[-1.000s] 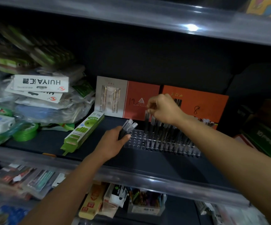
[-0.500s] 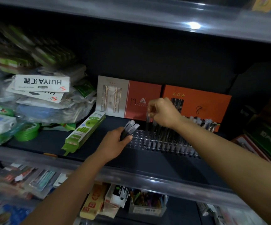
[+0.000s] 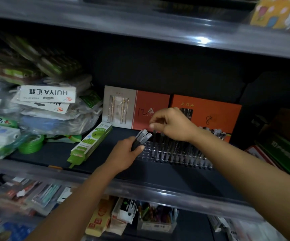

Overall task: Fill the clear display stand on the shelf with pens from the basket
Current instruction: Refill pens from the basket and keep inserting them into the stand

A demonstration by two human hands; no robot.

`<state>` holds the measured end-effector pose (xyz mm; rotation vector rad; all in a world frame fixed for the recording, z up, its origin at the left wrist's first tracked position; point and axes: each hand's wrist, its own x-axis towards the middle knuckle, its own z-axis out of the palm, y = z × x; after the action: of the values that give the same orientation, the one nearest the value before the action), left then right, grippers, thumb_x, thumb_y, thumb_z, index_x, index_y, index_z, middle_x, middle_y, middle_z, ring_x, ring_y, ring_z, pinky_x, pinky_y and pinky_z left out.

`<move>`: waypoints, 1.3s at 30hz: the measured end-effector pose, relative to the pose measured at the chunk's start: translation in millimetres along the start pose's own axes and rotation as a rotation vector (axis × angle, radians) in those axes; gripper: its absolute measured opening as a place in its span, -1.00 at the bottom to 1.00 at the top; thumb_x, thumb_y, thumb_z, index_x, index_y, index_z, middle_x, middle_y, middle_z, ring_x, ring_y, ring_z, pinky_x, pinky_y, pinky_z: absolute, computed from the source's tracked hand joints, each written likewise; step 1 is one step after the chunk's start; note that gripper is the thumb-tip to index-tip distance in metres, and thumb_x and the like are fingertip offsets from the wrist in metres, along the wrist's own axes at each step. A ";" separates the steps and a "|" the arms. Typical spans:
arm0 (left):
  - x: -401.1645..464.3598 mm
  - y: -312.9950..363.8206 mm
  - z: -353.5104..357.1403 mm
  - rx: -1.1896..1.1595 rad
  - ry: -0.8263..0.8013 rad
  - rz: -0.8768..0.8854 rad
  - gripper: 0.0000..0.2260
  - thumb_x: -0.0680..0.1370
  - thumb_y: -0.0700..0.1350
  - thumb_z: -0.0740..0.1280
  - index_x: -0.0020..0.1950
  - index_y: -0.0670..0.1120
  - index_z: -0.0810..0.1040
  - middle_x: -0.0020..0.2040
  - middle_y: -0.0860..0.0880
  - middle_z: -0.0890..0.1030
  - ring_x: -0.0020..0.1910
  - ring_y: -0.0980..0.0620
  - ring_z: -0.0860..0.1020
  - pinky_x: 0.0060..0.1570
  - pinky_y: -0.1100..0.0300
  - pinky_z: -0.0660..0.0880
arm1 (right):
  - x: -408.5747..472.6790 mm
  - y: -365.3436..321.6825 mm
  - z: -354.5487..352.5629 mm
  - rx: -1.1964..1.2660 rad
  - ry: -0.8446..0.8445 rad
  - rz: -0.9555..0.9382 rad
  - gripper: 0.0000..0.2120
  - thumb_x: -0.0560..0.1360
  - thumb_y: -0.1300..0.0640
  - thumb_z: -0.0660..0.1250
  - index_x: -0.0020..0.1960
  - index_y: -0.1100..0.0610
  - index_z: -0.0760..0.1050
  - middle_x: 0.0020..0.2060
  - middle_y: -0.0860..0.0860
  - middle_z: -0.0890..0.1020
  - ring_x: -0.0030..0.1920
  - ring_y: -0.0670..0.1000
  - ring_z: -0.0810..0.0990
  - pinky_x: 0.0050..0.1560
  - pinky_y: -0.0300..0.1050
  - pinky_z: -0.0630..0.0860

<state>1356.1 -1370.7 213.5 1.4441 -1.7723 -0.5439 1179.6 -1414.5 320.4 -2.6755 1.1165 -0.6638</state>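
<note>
Hands work over a dark shelf point(image 3: 53, 153). Clear display stand point(image 3: 175, 157), mid-shelf, is mostly filled; leftmost holes remain empty. Left hand point(image 3: 123, 155) grips a pen bundle point(image 3: 141, 138) beside it. Right hand point(image 3: 172, 125), fingers curled, has lifted since earlier; what it pinches is unclear.

A white header card point(image 3: 47, 93) on a bagged packet at nine o'clock reads "HUIYA", upside down, beside two Chinese characters. At twelve o'clock, a red box point(image 3: 152, 112) bears a handwritten "12", and the orange box point(image 3: 208, 117) at one o'clock a handwritten "8".
</note>
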 end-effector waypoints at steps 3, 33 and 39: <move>-3.5 7.3 1.7 0.031 -0.001 0.009 -0.76 0.56 -0.05 0.31 -0.26 0.02 0.34 -0.38 0.05 0.41 -0.40 0.14 0.38 -0.39 0.23 0.25 | -8.9 -11.9 0.2 0.041 -0.090 -0.017 -0.82 0.53 0.01 0.36 -0.03 0.11 0.63 -0.19 -0.05 0.67 -0.19 -0.13 0.61 -0.17 -0.24 0.52; -15.3 -8.8 -9.3 0.064 0.080 -0.025 -0.83 0.58 -0.07 0.28 0.06 -0.15 0.52 -0.22 -0.03 0.53 -0.22 0.01 0.49 -0.26 0.16 0.32 | -5.0 6.3 -30.7 -0.175 0.203 0.058 -0.93 0.51 0.23 0.38 -0.09 0.23 0.62 -0.21 0.10 0.67 -0.16 0.07 0.63 -0.10 0.05 0.59; -10.0 -12.2 -7.1 0.057 0.070 -0.019 -0.81 0.59 -0.05 0.27 0.08 -0.16 0.52 -0.14 -0.14 0.59 -0.14 -0.09 0.55 -0.14 0.07 0.44 | 2.0 12.2 -12.0 -0.230 0.140 0.024 -0.93 0.50 0.29 0.35 -0.11 0.25 0.60 -0.21 0.10 0.67 -0.20 0.04 0.62 -0.16 -0.03 0.58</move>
<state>1369.8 -1363.4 205.9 1.5027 -1.7332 -0.4500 1167.6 -1424.3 327.8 -2.8361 1.3338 -0.7725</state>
